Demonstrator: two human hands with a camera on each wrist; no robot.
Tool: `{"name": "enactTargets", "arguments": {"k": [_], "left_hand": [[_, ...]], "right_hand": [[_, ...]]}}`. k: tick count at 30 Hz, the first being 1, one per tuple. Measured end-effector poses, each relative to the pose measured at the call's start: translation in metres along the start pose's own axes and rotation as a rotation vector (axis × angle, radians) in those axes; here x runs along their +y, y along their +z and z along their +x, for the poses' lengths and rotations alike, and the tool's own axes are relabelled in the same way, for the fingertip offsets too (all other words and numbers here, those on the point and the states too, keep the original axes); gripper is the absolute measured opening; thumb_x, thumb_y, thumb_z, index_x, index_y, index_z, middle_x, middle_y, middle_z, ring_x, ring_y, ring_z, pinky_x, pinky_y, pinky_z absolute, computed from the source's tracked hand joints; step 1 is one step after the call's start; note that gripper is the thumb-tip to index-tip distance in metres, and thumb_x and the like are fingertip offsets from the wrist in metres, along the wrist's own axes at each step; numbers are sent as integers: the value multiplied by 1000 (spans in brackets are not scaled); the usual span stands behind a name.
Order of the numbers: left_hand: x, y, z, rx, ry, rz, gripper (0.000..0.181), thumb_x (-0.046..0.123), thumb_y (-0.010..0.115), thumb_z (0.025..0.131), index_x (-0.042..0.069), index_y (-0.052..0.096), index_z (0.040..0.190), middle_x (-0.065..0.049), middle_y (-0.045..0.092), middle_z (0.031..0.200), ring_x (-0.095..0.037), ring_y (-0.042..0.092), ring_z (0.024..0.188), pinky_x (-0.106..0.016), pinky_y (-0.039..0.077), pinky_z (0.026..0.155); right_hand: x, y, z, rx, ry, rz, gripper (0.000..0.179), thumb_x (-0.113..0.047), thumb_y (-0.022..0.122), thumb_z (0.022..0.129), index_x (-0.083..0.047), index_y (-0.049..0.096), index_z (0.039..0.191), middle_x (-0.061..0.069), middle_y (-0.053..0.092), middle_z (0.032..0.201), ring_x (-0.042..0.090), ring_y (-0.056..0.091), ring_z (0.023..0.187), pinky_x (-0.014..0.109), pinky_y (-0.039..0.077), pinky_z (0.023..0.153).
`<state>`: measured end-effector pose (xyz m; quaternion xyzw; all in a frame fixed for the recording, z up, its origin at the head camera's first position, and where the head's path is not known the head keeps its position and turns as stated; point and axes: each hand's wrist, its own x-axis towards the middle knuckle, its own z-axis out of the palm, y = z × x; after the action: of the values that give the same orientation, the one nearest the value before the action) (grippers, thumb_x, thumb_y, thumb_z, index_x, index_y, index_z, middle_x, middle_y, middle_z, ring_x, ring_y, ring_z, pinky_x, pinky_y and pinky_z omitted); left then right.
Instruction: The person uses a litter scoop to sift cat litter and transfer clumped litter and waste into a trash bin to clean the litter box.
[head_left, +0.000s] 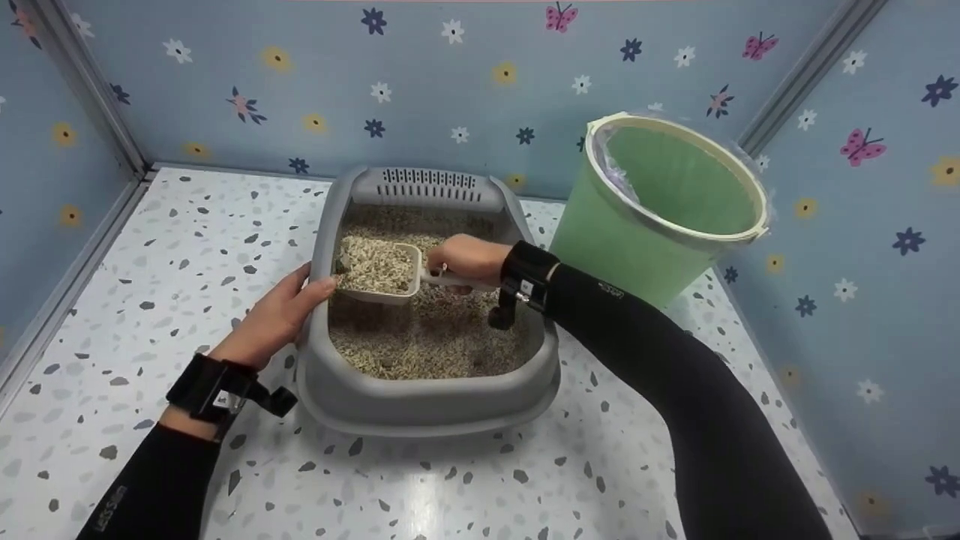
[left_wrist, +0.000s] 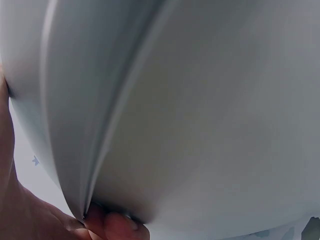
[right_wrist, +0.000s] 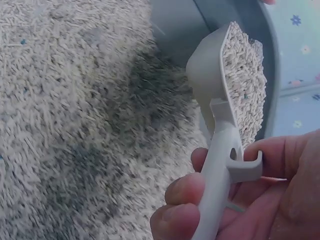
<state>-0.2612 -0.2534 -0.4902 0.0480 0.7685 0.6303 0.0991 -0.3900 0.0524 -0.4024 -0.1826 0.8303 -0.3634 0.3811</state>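
A grey litter box [head_left: 427, 409] stands on the floor, with pellet litter [head_left: 427, 356] spread inside. My right hand [head_left: 469, 259] grips the handle of a white litter scoop [right_wrist: 206, 75], its fingers wrapped around it. Pellets [head_left: 375, 264] are heaped in the scoop, which is held over the left part of the box, above the litter. My left hand [head_left: 285, 311] holds the box's left rim, thumb on top. In the left wrist view, its fingertips [left_wrist: 125, 227] curl under the edge of the grey wall.
A green bin [head_left: 622, 247] with a clear plastic liner stands right of the box, near the back corner. Blue flowered panels [head_left: 420, 75] close off the back and both sides. The floor [head_left: 127, 300] is white with grey specks.
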Motion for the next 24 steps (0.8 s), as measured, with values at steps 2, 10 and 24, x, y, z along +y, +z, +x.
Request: {"name": "enactTargets", "arguments": {"k": [2,10,24], "left_hand": [[1,0,0,-3,4,-6,86,57,52,114,17,12,180,-32,44,163,-48,61,130,-42,64,82],[0,0,0,7,-11,11,85,57,51,115,18,12,180,-33,50,153,-41,68,115,-41,65,79],[1,0,0,2,-16,1,87,59,51,114,19,12,180,-31,51,154,-43,68,117,-44,66,80]], "right_hand": [[0,-6,-3,36,5,42,31,-17,49,115,2,73,122,17,64,94,20,57,72,41,49,76],[-3,-24,-17,151,-32,132,29,-17,49,111,1,72,110,12,63,85,17,58,67,30,49,66],[-6,-52,-46,267,-102,55,30,-29,56,113,-11,73,96,2,62,76,13,54,63,26,50,62]]}}
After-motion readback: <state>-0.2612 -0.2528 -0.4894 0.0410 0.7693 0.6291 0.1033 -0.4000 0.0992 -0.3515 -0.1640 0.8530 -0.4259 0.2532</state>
